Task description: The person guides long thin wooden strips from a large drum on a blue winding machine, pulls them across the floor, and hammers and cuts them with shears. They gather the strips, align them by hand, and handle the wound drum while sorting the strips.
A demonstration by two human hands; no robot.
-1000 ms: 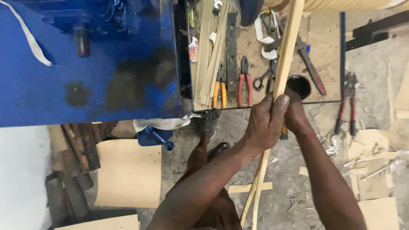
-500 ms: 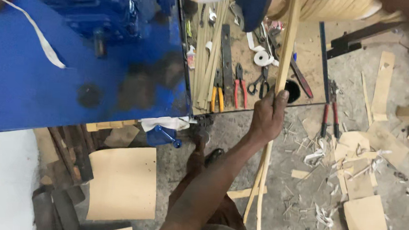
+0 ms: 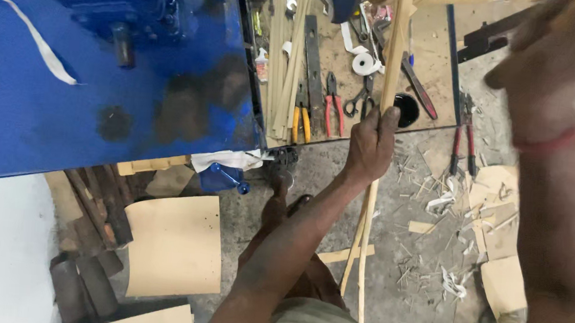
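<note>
My left hand [image 3: 370, 143] is closed around a long thin wooden strip [image 3: 364, 254]. The strip runs from the floor up past the hand and over the edge of a low work board [image 3: 435, 71]. My right hand [image 3: 558, 59] is raised close to the camera at the upper right. It is blurred, with a red thread around the wrist, and I cannot tell whether it holds anything. My foot shows on the floor below the left forearm.
A big blue machine [image 3: 68, 112] fills the upper left. On the board lie a bundle of thin strips [image 3: 288, 60], red-handled pliers [image 3: 334, 104], scissors [image 3: 359, 99] and a white tape roll [image 3: 364, 63]. Cardboard sheets [image 3: 174, 244] and wood offcuts [image 3: 494, 196] litter the concrete floor.
My right hand has left the strip and risen to the upper right, close to the camera. My left hand keeps its hold on the strip.
</note>
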